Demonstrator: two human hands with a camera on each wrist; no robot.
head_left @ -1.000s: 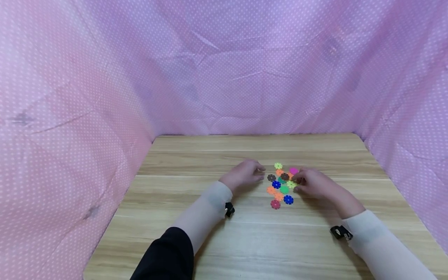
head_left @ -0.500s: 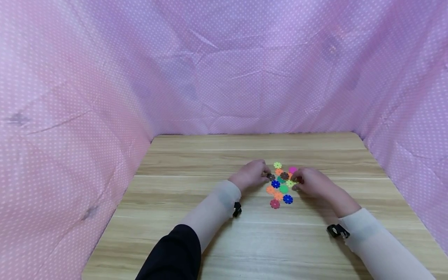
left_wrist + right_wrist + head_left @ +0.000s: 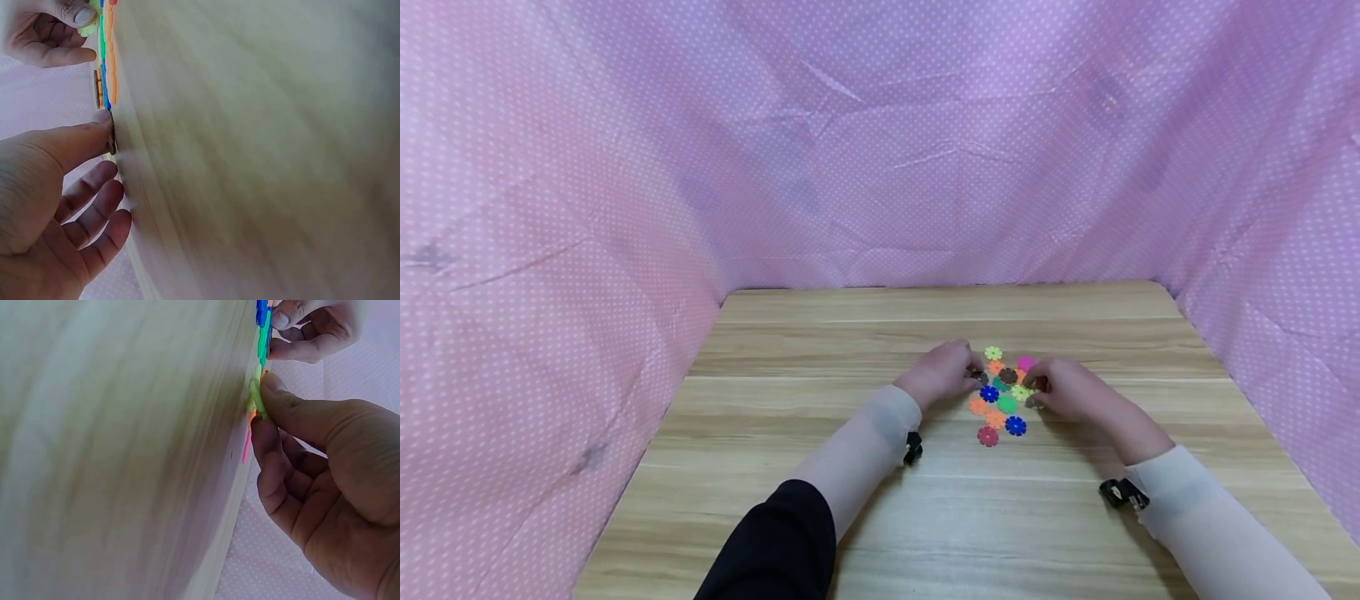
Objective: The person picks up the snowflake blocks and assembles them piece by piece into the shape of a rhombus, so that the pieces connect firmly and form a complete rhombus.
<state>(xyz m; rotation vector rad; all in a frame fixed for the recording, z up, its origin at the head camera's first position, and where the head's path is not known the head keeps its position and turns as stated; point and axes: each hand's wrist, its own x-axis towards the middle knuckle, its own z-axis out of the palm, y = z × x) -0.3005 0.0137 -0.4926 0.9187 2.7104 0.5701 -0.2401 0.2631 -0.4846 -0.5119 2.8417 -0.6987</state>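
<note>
Thin, round, notched snowflake discs lie together in a flat cluster between the two hands. At its left side, my left hand (image 3: 942, 375) pinches a dark brown disc (image 3: 112, 139), partly covered by the fingers. On the opposite side, thumb and index finger of my right hand (image 3: 1070, 392) pinch a yellow-green disc (image 3: 255, 394). Between them are a blue disc (image 3: 989, 393), a green disc (image 3: 1007, 404) and a brown disc (image 3: 1008, 377). Nearer the person sit orange discs (image 3: 994, 419), a second blue disc (image 3: 1016, 426) and a red disc (image 3: 988, 436).
A pink disc (image 3: 1026, 364) and another yellow-green disc (image 3: 993, 353) form the cluster's far end. Everything lies on a wood-grain table (image 3: 880, 517). Pink dotted cloth (image 3: 850, 167) hangs behind the table and along both sides.
My left hand has moved right, from beside the cluster to the dark brown disc, and now pinches it. The right hand has stayed almost in place at the yellow-green disc.
</note>
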